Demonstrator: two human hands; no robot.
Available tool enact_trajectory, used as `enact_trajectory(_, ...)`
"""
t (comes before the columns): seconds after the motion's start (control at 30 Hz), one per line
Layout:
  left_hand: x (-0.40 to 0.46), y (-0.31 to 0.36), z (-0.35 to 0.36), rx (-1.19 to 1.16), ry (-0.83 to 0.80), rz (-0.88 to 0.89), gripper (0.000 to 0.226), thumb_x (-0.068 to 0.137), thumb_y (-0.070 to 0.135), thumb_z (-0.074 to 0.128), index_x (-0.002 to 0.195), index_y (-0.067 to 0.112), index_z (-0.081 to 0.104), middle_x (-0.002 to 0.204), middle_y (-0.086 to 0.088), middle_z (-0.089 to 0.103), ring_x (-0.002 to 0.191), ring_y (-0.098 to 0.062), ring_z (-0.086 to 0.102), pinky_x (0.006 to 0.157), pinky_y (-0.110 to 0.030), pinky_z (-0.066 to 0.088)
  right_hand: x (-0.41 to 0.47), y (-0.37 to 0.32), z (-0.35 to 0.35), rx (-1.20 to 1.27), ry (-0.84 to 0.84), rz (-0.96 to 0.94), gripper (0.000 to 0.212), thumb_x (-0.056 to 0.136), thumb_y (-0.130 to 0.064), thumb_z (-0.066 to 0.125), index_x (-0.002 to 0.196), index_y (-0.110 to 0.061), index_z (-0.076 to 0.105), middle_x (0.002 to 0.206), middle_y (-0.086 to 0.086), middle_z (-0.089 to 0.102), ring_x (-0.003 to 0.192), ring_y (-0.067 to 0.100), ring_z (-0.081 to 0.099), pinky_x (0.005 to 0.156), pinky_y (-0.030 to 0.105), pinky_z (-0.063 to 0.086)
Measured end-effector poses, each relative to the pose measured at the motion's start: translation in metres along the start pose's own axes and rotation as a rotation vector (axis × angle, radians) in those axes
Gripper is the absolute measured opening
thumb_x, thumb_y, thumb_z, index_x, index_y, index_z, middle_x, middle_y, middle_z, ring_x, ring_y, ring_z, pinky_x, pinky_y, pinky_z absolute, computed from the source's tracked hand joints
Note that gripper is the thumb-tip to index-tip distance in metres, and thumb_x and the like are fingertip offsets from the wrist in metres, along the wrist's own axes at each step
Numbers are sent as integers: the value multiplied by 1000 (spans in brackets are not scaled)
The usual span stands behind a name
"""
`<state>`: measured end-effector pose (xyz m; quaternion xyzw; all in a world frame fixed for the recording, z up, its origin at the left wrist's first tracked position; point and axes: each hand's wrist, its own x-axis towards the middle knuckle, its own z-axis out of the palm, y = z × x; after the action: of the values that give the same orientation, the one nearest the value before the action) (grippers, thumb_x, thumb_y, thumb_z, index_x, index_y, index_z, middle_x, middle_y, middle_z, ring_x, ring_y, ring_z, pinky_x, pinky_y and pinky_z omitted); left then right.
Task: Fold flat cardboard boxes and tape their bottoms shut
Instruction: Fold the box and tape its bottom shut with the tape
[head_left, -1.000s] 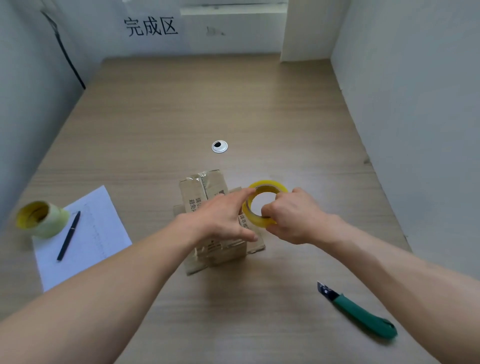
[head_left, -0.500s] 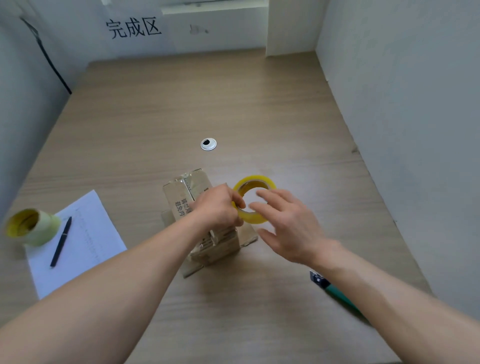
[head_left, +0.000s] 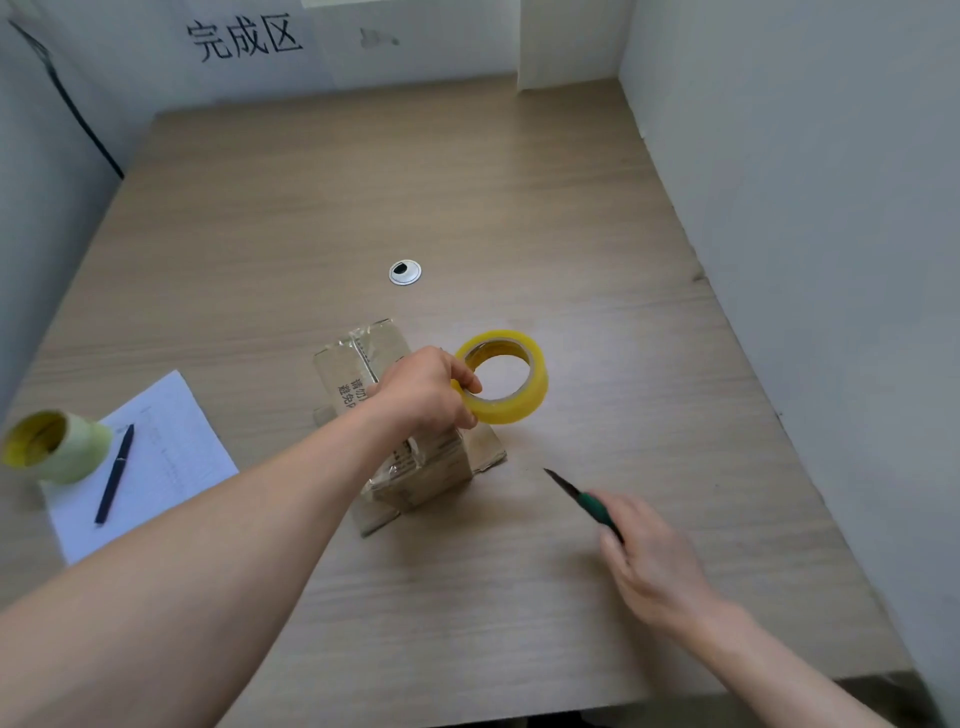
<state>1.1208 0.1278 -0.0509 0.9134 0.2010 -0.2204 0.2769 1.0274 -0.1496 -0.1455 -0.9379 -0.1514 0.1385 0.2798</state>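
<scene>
Wooden desk (head_left: 519, 208) is walled by white partitions. Yellow tape roll (head_left: 506, 379) is pinched by left hand (head_left: 426, 392) above cardboard box (head_left: 410, 457). Green-handled knife (head_left: 584, 501) is gripped by right hand (head_left: 654, 566).

The far half of the desk (head_left: 363, 182) lies open, while walls (head_left: 805, 208) close both sides and the box (head_left: 415, 467) blocks the middle.

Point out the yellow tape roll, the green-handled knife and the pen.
yellow tape roll (head_left: 537, 387), head view, on its outer right wall.
green-handled knife (head_left: 589, 503), head view, on the green handle just ahead of the fingers.
pen (head_left: 113, 475), head view, on the barrel's middle.
</scene>
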Motion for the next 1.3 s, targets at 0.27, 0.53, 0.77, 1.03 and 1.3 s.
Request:
enact_trajectory(0.27,-1,1,0,-4,11,6,35,60,28,91,81,42,68,83,14,57,101,-24,60,98,-44,47,41,-50,3,63,21,-259,38,98,-17,53,135,-17,53,113,3,60,98,26,60,79,42,51)
enact_trajectory(0.53,-1,-1,-1,7,11,20,35,60,30,91,81,43,67,83,16,56,102,-23,60,97,-42,47,50,-59,10,28,28,-307,37,96,-19,53,133,-14,56,105,6,59,86,30,61,67,43,54)
enact_trajectory(0.77,0,-2,1,9,6,9,34,61,30,91,80,42,66,84,15,58,102,-22,60,98,-42,47,49,-28,19,-192,-4,-144,33,100,-29,46,131,-23,54,105,4,54,85,35,59,59,44,50)
enact_trajectory(1.03,1,-4,3,25,31,10,33,61,30,90,78,44,65,85,15,60,103,-21,60,97,-41,47,76,-36,-20,-83,453,-244,49,78,-32,73,121,-13,63,116,6,61,108,26,54,89,39,39)
enact_trajectory(1.3,0,-7,3,66,18,59,33,64,31,87,88,40,65,87,13,67,101,-19,63,97,-44,47,137,-100,-23,-270,-31,-488,54,85,-30,55,135,-29,35,97,-6,71,88,28,63,93,35,34)
